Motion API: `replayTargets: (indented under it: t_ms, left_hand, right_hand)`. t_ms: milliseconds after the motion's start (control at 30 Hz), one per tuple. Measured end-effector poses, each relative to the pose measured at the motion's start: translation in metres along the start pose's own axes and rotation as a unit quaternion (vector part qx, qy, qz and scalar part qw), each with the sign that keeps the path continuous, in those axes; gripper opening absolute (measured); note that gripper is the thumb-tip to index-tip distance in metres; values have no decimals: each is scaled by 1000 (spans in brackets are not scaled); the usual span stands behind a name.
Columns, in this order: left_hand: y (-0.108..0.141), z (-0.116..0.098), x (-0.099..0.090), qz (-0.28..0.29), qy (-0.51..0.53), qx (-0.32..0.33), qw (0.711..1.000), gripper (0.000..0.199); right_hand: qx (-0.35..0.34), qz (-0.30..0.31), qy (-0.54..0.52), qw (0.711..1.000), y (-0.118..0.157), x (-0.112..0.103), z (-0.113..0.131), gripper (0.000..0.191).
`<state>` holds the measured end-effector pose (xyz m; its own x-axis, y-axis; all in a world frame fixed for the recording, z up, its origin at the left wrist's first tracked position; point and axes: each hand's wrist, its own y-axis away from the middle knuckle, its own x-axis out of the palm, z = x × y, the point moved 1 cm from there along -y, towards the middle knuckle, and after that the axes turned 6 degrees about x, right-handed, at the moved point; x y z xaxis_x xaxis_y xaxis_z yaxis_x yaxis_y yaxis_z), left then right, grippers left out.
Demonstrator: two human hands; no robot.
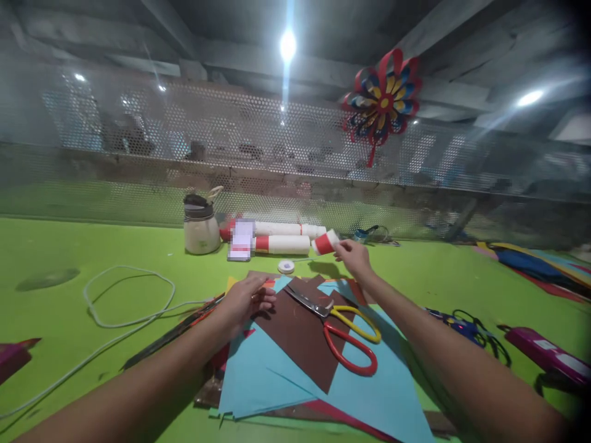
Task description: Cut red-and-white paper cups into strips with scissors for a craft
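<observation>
One red-and-white cup (325, 243), raised over the worktop (429, 264) near the white rolls (290, 245), looks light, thin-walled and easily dented; a gentle pinch by an end should suit. The right hand (353, 258) pinches its right end. The left hand (247, 301), half open, apparently empty, is by the blue paper (261, 366); contact is unclear.
</observation>
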<state>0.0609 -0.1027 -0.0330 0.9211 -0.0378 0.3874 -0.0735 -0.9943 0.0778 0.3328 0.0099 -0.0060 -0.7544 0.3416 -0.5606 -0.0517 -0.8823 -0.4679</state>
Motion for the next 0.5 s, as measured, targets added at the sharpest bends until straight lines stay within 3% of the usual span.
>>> replayTargets:
  t_ms: [100, 233, 367, 500]
  left_hand:
    - [-1, 4, -9, -12, -29, 19, 999, 18]
    - [-2, 10, -13, -10, -47, 32, 998, 21]
    - [-4, 13, -14, 3, -55, 32, 998, 25]
    - [-4, 15, -14, 11, -63, 29, 998, 27]
  right_hand:
    - [118, -20, 3, 993, -30, 2, -41, 28]
    - [204, -17, 22, 979, -38, 14, -77, 28]
    - [211, 6, 73, 975, -44, 24, -87, 28]
    - [174, 38, 168, 970, -58, 19, -75, 28]
